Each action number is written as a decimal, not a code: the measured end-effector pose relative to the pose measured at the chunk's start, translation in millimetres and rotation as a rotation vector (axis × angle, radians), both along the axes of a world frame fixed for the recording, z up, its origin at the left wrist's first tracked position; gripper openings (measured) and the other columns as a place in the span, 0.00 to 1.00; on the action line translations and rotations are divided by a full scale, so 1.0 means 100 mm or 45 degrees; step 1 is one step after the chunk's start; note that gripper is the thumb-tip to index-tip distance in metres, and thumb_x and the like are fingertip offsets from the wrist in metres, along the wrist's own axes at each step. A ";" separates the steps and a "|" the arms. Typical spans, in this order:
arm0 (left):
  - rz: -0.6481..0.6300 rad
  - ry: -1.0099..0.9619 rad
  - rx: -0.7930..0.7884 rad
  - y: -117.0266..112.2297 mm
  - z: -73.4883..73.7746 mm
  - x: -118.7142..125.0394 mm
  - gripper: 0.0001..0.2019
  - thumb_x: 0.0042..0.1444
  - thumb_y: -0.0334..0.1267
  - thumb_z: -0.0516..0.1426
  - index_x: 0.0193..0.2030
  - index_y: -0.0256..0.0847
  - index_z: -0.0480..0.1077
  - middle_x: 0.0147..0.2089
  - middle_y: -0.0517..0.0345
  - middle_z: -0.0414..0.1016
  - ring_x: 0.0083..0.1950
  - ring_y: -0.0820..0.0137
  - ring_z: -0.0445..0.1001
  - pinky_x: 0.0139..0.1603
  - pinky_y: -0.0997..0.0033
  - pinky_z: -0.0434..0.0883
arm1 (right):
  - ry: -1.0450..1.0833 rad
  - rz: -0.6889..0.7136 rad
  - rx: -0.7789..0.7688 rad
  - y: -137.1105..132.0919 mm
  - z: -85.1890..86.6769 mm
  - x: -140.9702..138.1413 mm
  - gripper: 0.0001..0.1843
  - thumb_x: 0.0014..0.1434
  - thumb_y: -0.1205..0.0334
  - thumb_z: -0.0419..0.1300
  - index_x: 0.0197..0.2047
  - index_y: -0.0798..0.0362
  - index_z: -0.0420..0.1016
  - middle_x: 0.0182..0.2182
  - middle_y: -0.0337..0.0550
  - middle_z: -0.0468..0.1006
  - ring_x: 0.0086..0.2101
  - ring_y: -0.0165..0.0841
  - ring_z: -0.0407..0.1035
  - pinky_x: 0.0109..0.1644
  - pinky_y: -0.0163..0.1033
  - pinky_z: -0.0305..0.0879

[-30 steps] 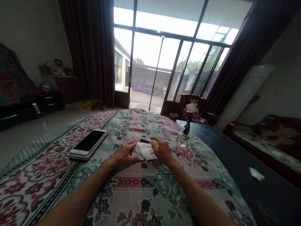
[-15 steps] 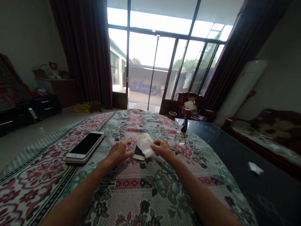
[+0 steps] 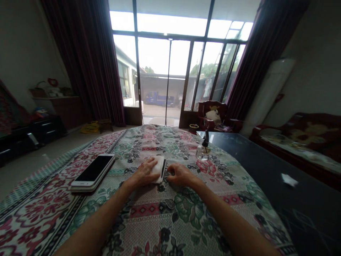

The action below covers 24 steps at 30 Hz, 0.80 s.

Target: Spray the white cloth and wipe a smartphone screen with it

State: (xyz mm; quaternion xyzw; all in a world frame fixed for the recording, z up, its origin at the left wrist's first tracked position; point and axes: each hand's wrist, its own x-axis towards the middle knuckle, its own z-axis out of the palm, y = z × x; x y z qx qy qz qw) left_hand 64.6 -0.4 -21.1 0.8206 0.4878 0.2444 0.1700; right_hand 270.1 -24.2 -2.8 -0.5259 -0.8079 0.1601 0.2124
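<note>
On the floral cloth point(image 3: 165, 213) a small phone point(image 3: 163, 169) lies in front of me, almost covered by a white tissue point(image 3: 159, 167). My left hand point(image 3: 144, 174) lies flat on the tissue, fingers stretched, pressing it onto the phone. My right hand point(image 3: 179, 174) rests just right of the phone with its fingers curled against the phone's edge. Most of the small phone is hidden under the tissue and my left hand.
A larger white smartphone point(image 3: 93, 171) lies screen-up to the left. A small glass bottle with a dark top point(image 3: 203, 149) stands to the right near a dark glossy table point(image 3: 266, 170), where a white scrap point(image 3: 289, 180) lies. Sofa, chair and glass doors behind.
My right hand held the tissue lifted off the small phone half a second ago. Now the tissue lies flat on the phone under my left hand, and my right hand has let it go.
</note>
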 end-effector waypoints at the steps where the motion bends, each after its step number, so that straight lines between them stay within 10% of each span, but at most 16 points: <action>1: 0.025 -0.043 -0.046 0.05 0.03 -0.05 0.23 0.46 0.38 0.57 0.52 0.44 0.73 0.62 0.52 0.69 0.64 0.52 0.64 0.64 0.55 0.61 | 0.000 0.006 0.010 0.00 0.00 0.00 0.05 0.43 0.71 0.60 0.21 0.52 0.70 0.20 0.35 0.69 0.24 0.28 0.60 0.28 0.33 0.54; 8: 0.277 -0.836 -0.531 0.16 0.07 -0.28 0.28 0.43 0.36 0.54 0.55 0.40 0.71 0.34 0.57 0.77 0.28 0.69 0.73 0.28 0.72 0.68 | 0.159 -0.224 0.193 -0.06 -0.17 -0.25 0.17 0.51 0.58 0.61 0.45 0.53 0.72 0.38 0.50 0.76 0.38 0.40 0.69 0.42 0.44 0.66; 14: 0.294 -1.060 -0.568 0.11 0.07 -0.29 0.32 0.41 0.34 0.57 0.58 0.37 0.67 0.34 0.59 0.76 0.27 0.74 0.71 0.27 0.76 0.68 | 0.103 -0.397 0.202 -0.18 -0.28 -0.67 0.46 0.47 0.43 0.61 0.65 0.54 0.54 0.55 0.63 0.65 0.55 0.60 0.59 0.54 0.63 0.59; 24: 0.321 -0.904 -0.499 0.11 0.12 -0.30 0.31 0.45 0.31 0.54 0.60 0.37 0.67 0.33 0.59 0.78 0.25 0.74 0.71 0.26 0.76 0.67 | 0.129 -0.319 0.296 -0.08 -0.40 -0.55 0.48 0.46 0.47 0.61 0.66 0.55 0.50 0.59 0.64 0.61 0.58 0.59 0.56 0.56 0.62 0.57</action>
